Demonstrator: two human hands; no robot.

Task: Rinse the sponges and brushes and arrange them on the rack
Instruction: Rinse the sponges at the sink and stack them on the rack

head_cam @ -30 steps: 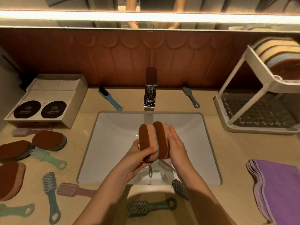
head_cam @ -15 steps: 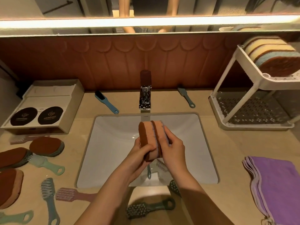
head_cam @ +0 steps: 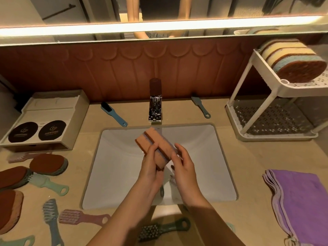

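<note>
While both hands work over the sink [head_cam: 113, 174], a dark green brush [head_cam: 163, 228] lies on the worktop [head_cam: 248, 157] at the sink's near edge, bristles up. Left of the sink: a pink brush [head_cam: 83, 217], a grey-blue brush [head_cam: 51, 217], a mint brush [head_cam: 48, 183] and three brown-topped sponges [head_cam: 48, 164], all on the worktop. Right of the sink, near side: a folded purple cloth [head_cam: 301, 201].

Above the basin, the left hand [head_cam: 150, 174] has its fingers wrapped around two orange sponges [head_cam: 156, 148] pressed together, brown scrub faces on the left-hand sides, the pair tilted with its far end toward the tap [head_cam: 155, 107]. Right hand [head_cam: 184, 167] is at the pair's near right end, fingers loosely curled; whether they touch or grip the sponges cannot be told. Something small lies in the basin beneath the hands; too hidden to identify.

Behind the sink, a blue brush [head_cam: 113, 112] lies left of the tap and a teal brush [head_cam: 200, 107] right of it. Far left of the sink: an open box [head_cam: 51, 118] with two dark round discs. Far right: the white two-tier rack [head_cam: 266, 86], with a row of sponges [head_cam: 292, 63] standing on edge on the upper tier; lower tier bare.
</note>
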